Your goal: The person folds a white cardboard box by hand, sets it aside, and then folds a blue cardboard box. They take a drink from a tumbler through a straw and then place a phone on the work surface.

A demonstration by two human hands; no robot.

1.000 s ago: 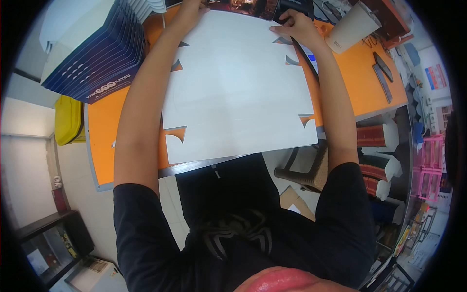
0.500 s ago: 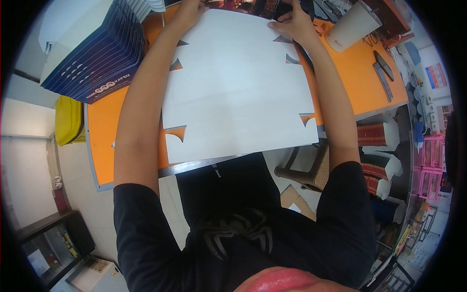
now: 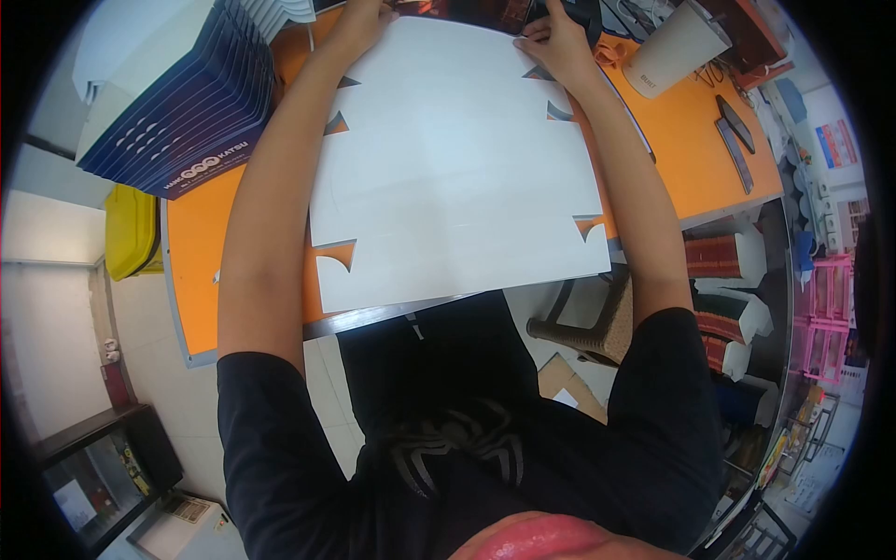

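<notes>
A white die-cut cardboard sheet (image 3: 457, 168) with notched side edges lies before me, its near edge overhanging the table's front. My left hand (image 3: 362, 26) is at the sheet's far left corner, its fingers curled and partly hidden. At the far right corner, my right hand (image 3: 557, 45) has bent fingers closed at the sheet's edge. A dark, glossy screen-like surface (image 3: 476, 13) with reddish patches shows just beyond the sheet, cut off by the top of the view.
On the orange table (image 3: 691, 159) stand a stack of dark blue printed cartons (image 3: 187, 103) at left and a cream tumbler (image 3: 677, 51) at right. A phone-like dark object (image 3: 735, 126) lies farther right. A yellow bin (image 3: 131, 229) and a woven chair (image 3: 597, 322) are below.
My right hand and forearm have shifted slightly left, uncovering a dark edge beside the forearm. My left hand and the sheet look nearly unchanged.
</notes>
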